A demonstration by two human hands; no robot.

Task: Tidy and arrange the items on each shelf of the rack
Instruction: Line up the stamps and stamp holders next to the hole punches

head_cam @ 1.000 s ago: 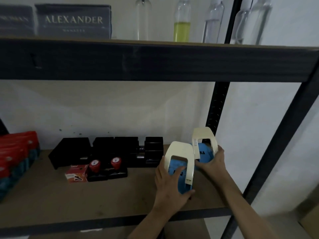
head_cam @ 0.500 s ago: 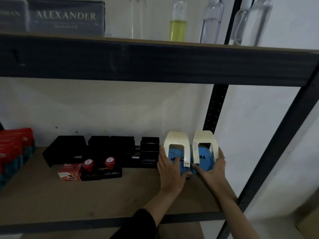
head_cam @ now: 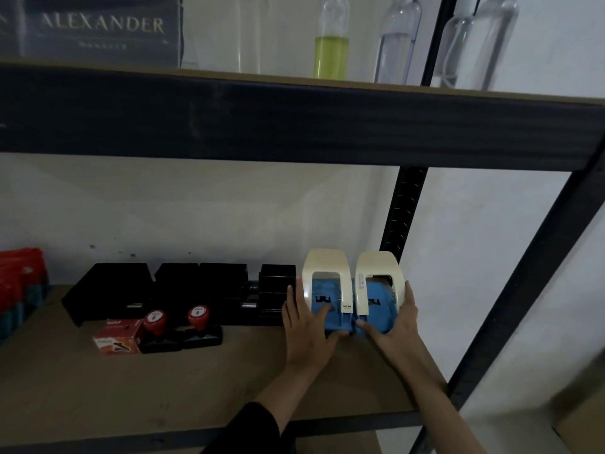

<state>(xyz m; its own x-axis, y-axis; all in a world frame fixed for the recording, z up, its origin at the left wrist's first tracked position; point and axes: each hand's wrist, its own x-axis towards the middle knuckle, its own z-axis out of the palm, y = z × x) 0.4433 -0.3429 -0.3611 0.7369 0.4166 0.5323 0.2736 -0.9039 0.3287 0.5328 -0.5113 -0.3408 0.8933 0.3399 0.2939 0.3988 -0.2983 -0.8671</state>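
Two hole punches stand side by side at the back right corner of the lower shelf [head_cam: 229, 381], close to the rack's rear upright: the left punch [head_cam: 327, 286] and the right punch [head_cam: 376, 286], each with a cream lever arched over a blue body. They sit just beside each other, nearly touching, with the left one next to the row of black trays [head_cam: 163, 286] along the back edge.

The left hand [head_cam: 306, 329] lies against the outer left side of the left punch, its thumb curled onto the blue front; that grip is clamped on the body, though loosely. The right hand [head_cam: 397, 326] cups the outer right side of the right punch, fingers up along the cream lever and thumb on the blue front, so its grip is likewise wrapped on the thing.

These punches are probably metal inside a hard plastic shell: stiff, fairly heavy for their bulk, and not fragile. The smooth cream levers look sprung and would likely give under a squeeze, so they make poor handles. The blue bodies low down, by the flanks and front, are the better hold, and sliding along the wooden shelf seems easier than lifting. The plastic may be a little slippery.

Further left near the front stand two red-capped stamps [head_cam: 176, 322] and a small red box [head_cam: 116, 335].
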